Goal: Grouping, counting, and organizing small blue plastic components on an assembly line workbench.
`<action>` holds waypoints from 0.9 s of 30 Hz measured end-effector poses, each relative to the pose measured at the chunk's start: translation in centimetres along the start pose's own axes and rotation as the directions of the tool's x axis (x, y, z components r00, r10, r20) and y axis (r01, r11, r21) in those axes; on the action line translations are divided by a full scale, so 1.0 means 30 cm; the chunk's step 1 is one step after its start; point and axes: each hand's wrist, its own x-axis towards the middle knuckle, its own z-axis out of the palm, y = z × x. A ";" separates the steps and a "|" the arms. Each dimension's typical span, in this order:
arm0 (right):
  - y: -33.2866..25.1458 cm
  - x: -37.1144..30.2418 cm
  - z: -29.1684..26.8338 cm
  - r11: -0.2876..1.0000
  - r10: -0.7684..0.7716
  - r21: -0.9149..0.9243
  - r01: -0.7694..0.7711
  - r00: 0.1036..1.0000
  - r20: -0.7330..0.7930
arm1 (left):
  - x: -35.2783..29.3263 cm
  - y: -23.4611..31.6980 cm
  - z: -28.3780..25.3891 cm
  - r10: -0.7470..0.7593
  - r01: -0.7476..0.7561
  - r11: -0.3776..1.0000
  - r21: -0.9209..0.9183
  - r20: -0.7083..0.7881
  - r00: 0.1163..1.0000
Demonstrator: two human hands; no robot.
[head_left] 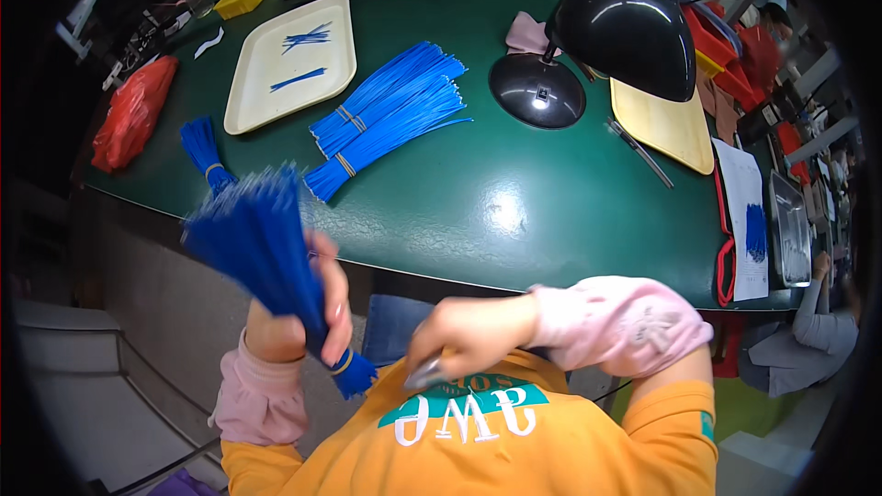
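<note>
My left hand (328,289) is wrapped round a thick bundle of blue wires (253,234), held tilted off the table's near edge. Its stripped-looking pale ends fan out at the top, and a tan band (344,361) ties the narrow lower end. Close to that end, in front of my body, my right hand (469,335) is closed on a small shiny metal piece (424,373); blur hides its exact kind. Banded bundles of blue wires (381,133) lie on the green table, and a smaller bundle (208,156) lies behind the one I hold.
A cream tray (241,96) holds some loose blue wires. A black desk lamp (537,92) stands beside another cream tray (661,124) and a pen (640,154). A red plastic bag (133,117) is at the left edge; a paper sheet (740,220) lies at right. Another person sits far right.
</note>
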 end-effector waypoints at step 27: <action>0.041 -0.409 -0.336 0.959 -0.259 -0.279 -0.055 0.237 -0.936 | 0.585 -0.229 0.111 -0.315 0.355 0.819 0.451 -0.163 0.935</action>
